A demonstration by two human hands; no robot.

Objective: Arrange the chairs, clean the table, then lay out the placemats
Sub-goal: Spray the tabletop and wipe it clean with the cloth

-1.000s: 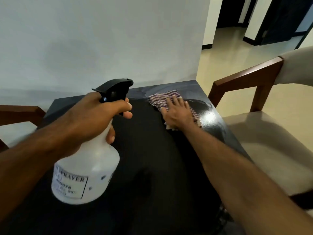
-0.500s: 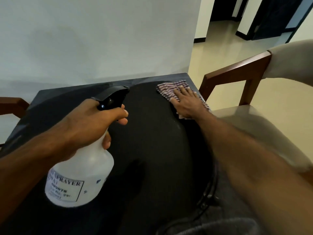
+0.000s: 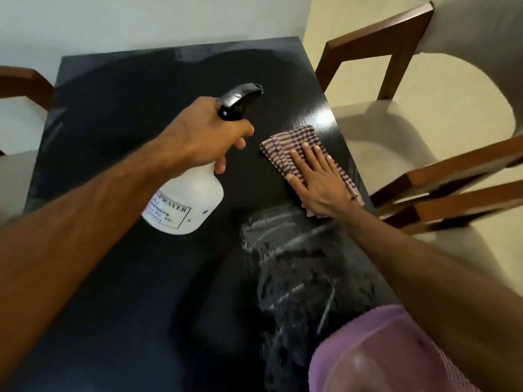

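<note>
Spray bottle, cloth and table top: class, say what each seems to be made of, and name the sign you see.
Spray bottle: translucent white plastic, black plastic trigger head.
Cloth: woven fabric, probably cotton; checked weave, soft folds.
Table top: black, glossy, likely lacquered wood or laminate; faint grain, bright glare, wet streaks.

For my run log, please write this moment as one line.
stage: cleaning table | left hand: holds spray bottle | right hand: flat on checked cloth | wet streaks near edge
</note>
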